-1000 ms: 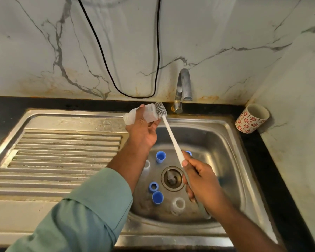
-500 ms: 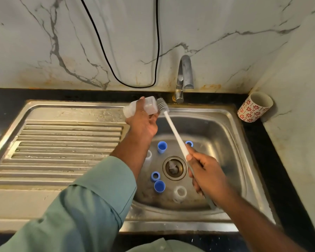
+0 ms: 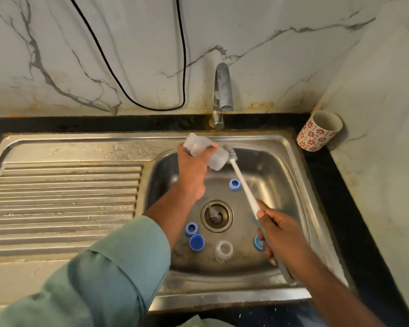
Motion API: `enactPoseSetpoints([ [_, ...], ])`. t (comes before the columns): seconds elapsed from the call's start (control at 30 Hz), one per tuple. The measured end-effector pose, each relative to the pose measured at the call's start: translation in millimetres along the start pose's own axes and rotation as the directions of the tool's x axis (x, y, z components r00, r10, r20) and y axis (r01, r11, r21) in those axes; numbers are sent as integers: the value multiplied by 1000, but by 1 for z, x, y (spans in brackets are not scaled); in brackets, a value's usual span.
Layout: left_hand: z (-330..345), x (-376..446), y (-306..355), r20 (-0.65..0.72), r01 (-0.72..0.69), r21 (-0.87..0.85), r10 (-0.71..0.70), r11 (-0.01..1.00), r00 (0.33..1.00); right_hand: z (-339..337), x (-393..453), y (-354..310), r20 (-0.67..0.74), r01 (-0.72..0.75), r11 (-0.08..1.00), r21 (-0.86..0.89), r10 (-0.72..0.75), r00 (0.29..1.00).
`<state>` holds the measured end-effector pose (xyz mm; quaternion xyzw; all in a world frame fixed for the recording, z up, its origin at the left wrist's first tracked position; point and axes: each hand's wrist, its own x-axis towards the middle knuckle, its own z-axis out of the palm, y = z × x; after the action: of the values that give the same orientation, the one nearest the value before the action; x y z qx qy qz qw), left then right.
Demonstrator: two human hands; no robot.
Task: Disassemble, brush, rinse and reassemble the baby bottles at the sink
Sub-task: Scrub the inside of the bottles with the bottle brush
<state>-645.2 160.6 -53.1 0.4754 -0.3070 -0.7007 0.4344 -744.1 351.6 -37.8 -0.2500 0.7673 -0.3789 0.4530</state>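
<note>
My left hand grips a clear baby bottle over the back of the sink basin, its mouth tilted down to the right. My right hand holds the white handle of a bottle brush; the bristle head sits right at the bottle's mouth. On the basin floor lie several blue rings and caps: one behind the drain, two at the front left, one partly hidden by my right hand. A clear nipple lies at the front.
The tap stands behind the basin, not running. A ribbed steel drainboard fills the left. A floral cup stands on the black counter at the right corner. A black cable hangs on the marble wall. The drain holds a small clear part.
The bottle has tipped so its mouth now points down and right toward the brush. The brush head has come up against the mouth. The view has shifted so the sink sits lower in frame.
</note>
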Motion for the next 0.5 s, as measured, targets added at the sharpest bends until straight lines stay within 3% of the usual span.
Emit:
enactPoseSetpoints([
  [0.1, 1, 8, -35, 110, -69, 167, 51, 984, 993, -28, 1, 13, -58, -37, 999, -34, 35, 998],
  [0.23, 9, 28, -87, 152, -52, 410, -13, 911, 988, -58, 12, 31, -95, -88, 993, -81, 80, 992],
  [0.37, 28, 47, -132, 189, -145, 699, 14, 700, 982, -74, 25, 47, -122, -134, 987, -88, 123, 985],
  [0.5, 39, 64, -161, 375, -286, 848, -123, 447, 919, -75, 36, 55, -137, -126, 981, -149, 106, 985],
])
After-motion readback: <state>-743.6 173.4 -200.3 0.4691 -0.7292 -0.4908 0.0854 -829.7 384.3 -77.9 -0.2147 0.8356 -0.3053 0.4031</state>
